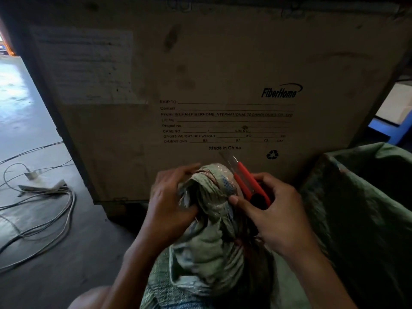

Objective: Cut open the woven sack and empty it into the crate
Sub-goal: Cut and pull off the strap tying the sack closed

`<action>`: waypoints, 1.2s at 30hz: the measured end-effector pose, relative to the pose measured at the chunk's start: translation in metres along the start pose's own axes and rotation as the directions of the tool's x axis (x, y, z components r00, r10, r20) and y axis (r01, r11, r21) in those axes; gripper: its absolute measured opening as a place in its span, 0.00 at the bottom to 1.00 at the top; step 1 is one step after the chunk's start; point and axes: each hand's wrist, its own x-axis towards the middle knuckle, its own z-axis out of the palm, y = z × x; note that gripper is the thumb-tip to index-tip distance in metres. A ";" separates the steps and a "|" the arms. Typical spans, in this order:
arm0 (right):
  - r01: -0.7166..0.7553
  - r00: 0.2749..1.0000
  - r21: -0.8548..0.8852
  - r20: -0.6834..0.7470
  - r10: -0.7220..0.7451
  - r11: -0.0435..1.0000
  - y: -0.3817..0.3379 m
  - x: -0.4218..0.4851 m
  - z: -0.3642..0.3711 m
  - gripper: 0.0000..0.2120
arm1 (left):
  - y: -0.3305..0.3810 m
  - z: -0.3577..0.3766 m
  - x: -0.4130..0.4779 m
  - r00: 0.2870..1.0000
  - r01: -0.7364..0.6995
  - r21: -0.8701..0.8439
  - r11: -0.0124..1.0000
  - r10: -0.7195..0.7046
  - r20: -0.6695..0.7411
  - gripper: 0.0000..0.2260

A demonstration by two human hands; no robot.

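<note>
— The sack [207, 253]?
— Green, woven, crumpled, its neck bunched, upright before the cardboard box [200, 74].
— Hands?
— Left hand [169, 204] grips the neck; right hand [274, 215] holds a red knife [247, 181] (blade out) against it.

A big brown shipping box [223, 63] fills the middle of the view, standing upright on a grey concrete floor [29, 103]. A pale paper sheet [84, 65] is stuck on its upper left, its text too faint to read. Lower right carries dark print: a FiberHome logo [279, 92], shipping lines, "Made in China", and a recycling mark [272, 154]. Daylight falls across the floor at far left; the rest lies in dim shade. Loose cables [44, 219] loop over the floor beside a white power strip [48, 186]. At far right, a blue edge [383, 128] sits under something white [396, 105]
</note>
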 end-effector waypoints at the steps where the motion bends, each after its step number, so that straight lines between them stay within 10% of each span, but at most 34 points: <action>1: 0.007 1.000 -0.009 -0.004 -0.007 1.000 -0.001 -0.001 0.000 0.18 | 0.002 0.003 -0.001 0.993 0.033 0.119 0.992 -0.019 -0.116 0.27; 7: 0.053 0.999 -0.023 0.015 -0.052 0.998 -0.007 -0.005 0.003 0.19 | 0.002 0.007 -0.008 0.865 0.356 0.134 0.925 -0.272 -0.422 0.21; 11: 0.097 0.995 -0.053 -0.026 -0.099 0.994 -0.009 -0.007 0.007 0.18 | -0.003 0.009 -0.008 0.816 0.574 -0.110 0.812 -0.578 -0.014 0.21; 15: 0.113 0.988 -0.077 -0.097 -0.120 0.991 -0.005 -0.007 0.010 0.15 | 0.021 0.005 -0.003 0.666 0.745 -0.378 0.549 -0.581 0.468 0.17; 24: 0.071 0.975 -0.036 -0.208 -0.077 0.997 0.001 -0.001 0.006 0.13 | 0.027 -0.004 -0.005 0.699 0.711 -0.613 0.345 -0.255 0.668 0.21; 31: 0.060 0.976 -0.037 -0.209 -0.066 0.998 0.005 0.004 0.001 0.13 | 0.007 -0.003 -0.002 0.875 0.409 -0.437 0.801 -0.209 0.436 0.14; 36: 0.020 0.975 -0.029 -0.221 -0.026 0.999 0.007 0.008 -0.023 0.15 | -0.028 -0.019 0.004 0.923 0.370 0.041 0.928 -0.362 -0.129 0.13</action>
